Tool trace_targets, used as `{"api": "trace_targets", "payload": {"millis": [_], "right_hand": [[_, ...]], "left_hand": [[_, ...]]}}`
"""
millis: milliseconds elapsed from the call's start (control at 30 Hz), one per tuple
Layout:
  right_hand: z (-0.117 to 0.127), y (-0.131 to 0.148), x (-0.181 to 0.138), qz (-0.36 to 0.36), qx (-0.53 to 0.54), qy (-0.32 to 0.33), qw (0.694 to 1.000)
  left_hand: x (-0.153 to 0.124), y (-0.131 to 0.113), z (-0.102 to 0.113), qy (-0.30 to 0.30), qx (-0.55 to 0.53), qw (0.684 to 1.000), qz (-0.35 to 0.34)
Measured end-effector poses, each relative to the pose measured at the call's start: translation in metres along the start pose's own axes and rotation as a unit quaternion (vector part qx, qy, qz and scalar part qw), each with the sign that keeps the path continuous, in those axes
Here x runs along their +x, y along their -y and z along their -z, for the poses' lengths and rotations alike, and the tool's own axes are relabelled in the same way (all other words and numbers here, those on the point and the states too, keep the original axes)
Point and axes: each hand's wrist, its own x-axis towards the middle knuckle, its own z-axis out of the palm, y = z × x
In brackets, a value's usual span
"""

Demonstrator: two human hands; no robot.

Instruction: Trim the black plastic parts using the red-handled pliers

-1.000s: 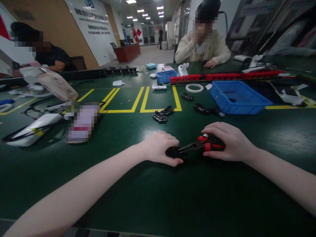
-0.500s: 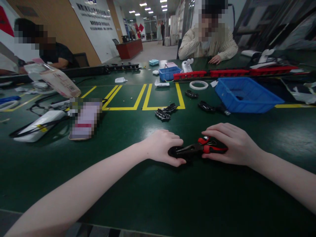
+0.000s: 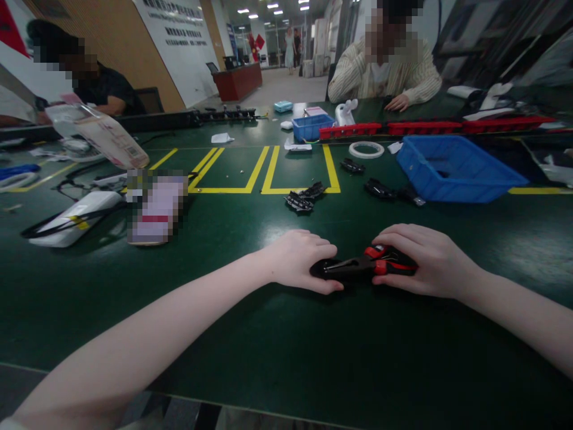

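On the green table (image 3: 277, 334) my right hand (image 3: 423, 260) is closed round the red and black handles of a pair of pliers (image 3: 364, 267). The pliers' dark jaws point left and meet a small black part (image 3: 320, 270). My left hand (image 3: 299, 260) is curled over that black part and presses it to the table, hiding most of it. Both forearms reach in from the near edge.
Several loose black parts (image 3: 304, 198) lie beyond my hands near yellow floor-style tape lines (image 3: 268, 170). A blue bin (image 3: 452, 167), a white tape ring (image 3: 366, 149) and red strips (image 3: 425, 127) sit farther right. One person sits across the table (image 3: 387, 71), another at the far left (image 3: 96, 89).
My hands, the pliers and the black part hold nearly the same pose. The camera has shifted, so everything sits a little further right in the picture.
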Motion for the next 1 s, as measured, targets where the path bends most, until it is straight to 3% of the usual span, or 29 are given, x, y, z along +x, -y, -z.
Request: {"api": "trace_targets", "payload": {"millis": [533,1000], "right_hand": [[0.0002,-0.0053,-0.0019,0.010,-0.016,0.013,1.000],[0.0010,-0.0045,0.0012,0.003,-0.014,0.024,1.000]], "left_hand": [[-0.0009,0.0009,-0.0038,-0.022,-0.022,0.999,0.016],[0.0026,-0.0034,-0.0025,0.005,-0.006,0.998,0.064]]}}
